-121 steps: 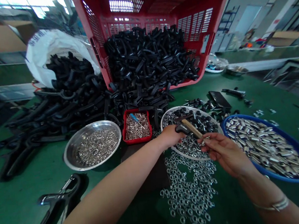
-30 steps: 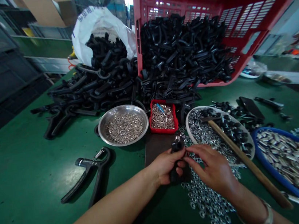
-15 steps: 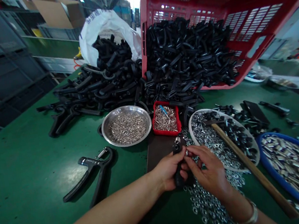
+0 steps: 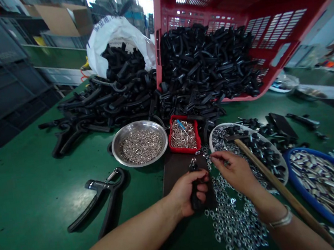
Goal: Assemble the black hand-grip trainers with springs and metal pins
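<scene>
My left hand is wrapped round a black plastic handle part that stands upright on a dark mat, a metal piece at its top. My right hand hovers just right of it, fingers pinched near the edge of the white dish of nuts and black knobs; what the fingertips hold is too small to name. Loose metal nuts lie scattered under that hand. A wooden-handled hammer rests across the white dish.
A steel bowl of small metal parts, a red tray of pins and a blue basin of metal sleeves ring the mat. An assembled black hand gripper lies left. A tipped red crate and white sack spill black handles.
My right hand has drawn away from the top of the handle part toward the white dish. My left hand still grips the part, which now stands a little lower on the mat.
</scene>
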The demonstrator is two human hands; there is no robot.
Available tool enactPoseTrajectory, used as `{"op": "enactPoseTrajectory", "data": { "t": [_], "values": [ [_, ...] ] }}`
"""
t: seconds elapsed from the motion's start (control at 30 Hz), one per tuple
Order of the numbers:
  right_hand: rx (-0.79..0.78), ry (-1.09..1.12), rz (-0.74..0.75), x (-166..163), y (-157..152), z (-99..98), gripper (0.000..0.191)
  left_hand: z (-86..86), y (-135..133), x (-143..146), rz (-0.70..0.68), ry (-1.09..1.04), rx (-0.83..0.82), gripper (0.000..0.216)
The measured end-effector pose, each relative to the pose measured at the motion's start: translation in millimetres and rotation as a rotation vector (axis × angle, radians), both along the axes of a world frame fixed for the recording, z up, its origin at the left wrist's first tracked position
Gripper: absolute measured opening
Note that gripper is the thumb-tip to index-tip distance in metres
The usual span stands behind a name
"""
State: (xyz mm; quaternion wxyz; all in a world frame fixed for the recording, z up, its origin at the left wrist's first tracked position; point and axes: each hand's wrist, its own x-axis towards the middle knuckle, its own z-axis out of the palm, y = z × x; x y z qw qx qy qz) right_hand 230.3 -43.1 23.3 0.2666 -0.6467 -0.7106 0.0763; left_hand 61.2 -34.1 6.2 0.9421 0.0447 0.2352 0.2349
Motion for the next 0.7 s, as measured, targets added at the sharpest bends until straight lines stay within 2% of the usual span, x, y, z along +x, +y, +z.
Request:
{"op": "enactPoseTrajectory", "data": {
  "t": [0.13,0.27,0.37,0.5,0.57,0.7],
  "values": [
    [-0.103,-0.365,0.072,4.1,20.7,-4.3,0.027,-2.4,2.4,-6.6,0.052,-0.097,-0.073,0.024],
    [-0.128,-0.434,0.071,-12.1,33.6,-3.8,0.022,-2.4,6.2,-10.8,0.043,-0.195,-0.055,0.021],
    [-0.130,-0.456,0.053,-21.8,37.3,-4.9,0.018,-1.5,9.1,-11.3,0.047,-0.221,-0.034,0.030],
    [-0.101,-0.431,0.053,-21.3,32.5,-3.0,0.019,-4.0,12.0,-9.6,0.054,-0.228,-0.086,0.032],
    [-0.054,-0.312,0.080,-19.7,25.5,2.1,0.020,-6.2,12.5,-8.0,0.058,-0.214,-0.122,0.034],
    [0.065,-0.051,0.239,-25.4,9.6,14.6,0.020,-7.2,10.2,-4.2,0.053,-0.135,-0.170,0.040]
  ]
}}
